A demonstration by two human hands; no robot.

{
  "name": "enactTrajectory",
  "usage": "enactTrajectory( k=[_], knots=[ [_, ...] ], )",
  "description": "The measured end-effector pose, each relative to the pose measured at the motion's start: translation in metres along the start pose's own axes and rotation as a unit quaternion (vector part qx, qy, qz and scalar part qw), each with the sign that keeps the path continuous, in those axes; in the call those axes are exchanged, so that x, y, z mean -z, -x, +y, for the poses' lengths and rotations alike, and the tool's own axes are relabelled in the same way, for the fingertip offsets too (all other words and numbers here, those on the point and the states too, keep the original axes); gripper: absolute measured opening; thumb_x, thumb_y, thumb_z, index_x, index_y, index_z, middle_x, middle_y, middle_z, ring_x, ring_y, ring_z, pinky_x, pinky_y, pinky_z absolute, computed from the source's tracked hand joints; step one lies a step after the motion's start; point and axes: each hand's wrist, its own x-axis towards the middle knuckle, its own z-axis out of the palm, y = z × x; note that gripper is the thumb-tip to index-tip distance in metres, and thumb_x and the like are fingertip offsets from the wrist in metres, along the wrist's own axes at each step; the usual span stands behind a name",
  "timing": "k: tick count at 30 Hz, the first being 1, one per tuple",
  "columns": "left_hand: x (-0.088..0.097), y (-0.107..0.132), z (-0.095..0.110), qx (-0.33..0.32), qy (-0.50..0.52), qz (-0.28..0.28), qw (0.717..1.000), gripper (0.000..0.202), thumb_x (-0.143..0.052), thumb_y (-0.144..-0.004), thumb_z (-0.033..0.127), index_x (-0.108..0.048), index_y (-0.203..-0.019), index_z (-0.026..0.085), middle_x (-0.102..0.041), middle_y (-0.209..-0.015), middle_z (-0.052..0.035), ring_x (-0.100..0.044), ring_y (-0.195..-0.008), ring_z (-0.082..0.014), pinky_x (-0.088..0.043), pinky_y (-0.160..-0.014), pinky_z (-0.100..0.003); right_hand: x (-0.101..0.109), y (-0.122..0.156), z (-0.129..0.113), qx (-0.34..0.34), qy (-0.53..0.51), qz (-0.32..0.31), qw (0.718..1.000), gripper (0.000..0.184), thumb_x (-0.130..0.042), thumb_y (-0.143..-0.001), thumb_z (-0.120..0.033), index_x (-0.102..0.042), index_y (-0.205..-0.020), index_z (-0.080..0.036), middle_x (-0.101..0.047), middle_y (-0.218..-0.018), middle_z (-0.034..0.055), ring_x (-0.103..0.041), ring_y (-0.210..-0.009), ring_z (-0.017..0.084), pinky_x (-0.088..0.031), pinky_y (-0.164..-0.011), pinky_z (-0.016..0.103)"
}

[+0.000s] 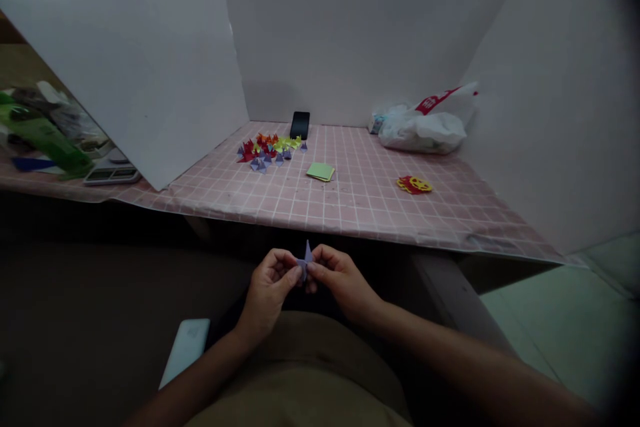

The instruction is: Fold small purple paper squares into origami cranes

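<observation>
Between my two hands, just in front of the table edge, is a small purple folded-paper piece [307, 252] with one point sticking upward. My left hand [273, 283] pinches its left side between thumb and fingers. On the other side, my right hand [340, 277] grips it the same way; the fingertips hide its lower part. Farther off on the table lies a cluster of small folded-paper pieces [267, 147] in red, orange, yellow and purple. Nearer the middle sits a stack of square paper sheets [321, 171], light green on top.
A black phone [300, 125] lies at the back. Toward the right are red and yellow plastic-looking shapes [414, 185] and a white plastic bag [425, 130]. White panels [350, 33] enclose the pink checked table [280, 203]. A white slab-like object [186, 350] lies beside my left forearm.
</observation>
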Motion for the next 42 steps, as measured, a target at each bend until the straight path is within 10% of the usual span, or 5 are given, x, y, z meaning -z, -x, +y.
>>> enactTrajectory(
  k=[23, 42],
  knots=[
    [0.008, 0.000, -0.009, -0.173, -0.268, 0.003, 0.948, 0.013, -0.061, -0.087, 0.029, -0.067, -0.081, 0.020, -0.068, -0.077, -0.0017, -0.065, -0.073, -0.0181, -0.050, -0.071, -0.028, -0.008, 0.001, 0.003, 0.059, 0.068, 0.049, 0.995, 0.025, -0.069, -0.080, -0.036, -0.053, -0.073, -0.018, -0.054, -0.064, -0.0036, -0.051, -0.056, 0.010, -0.039, -0.058, 0.024],
    [0.007, 0.001, -0.003, -0.210, -0.251, 0.024, 0.945, 0.008, -0.059, -0.087, 0.023, -0.065, -0.082, 0.019, -0.066, -0.076, -0.0004, -0.062, -0.071, -0.0156, -0.048, -0.069, -0.026, -0.013, 0.004, -0.006, 0.078, 0.031, 0.023, 0.996, 0.024, -0.070, -0.082, -0.038, -0.060, -0.076, -0.017, -0.059, -0.066, -0.0022, -0.053, -0.060, 0.011, -0.043, -0.064, 0.026]
  ],
)
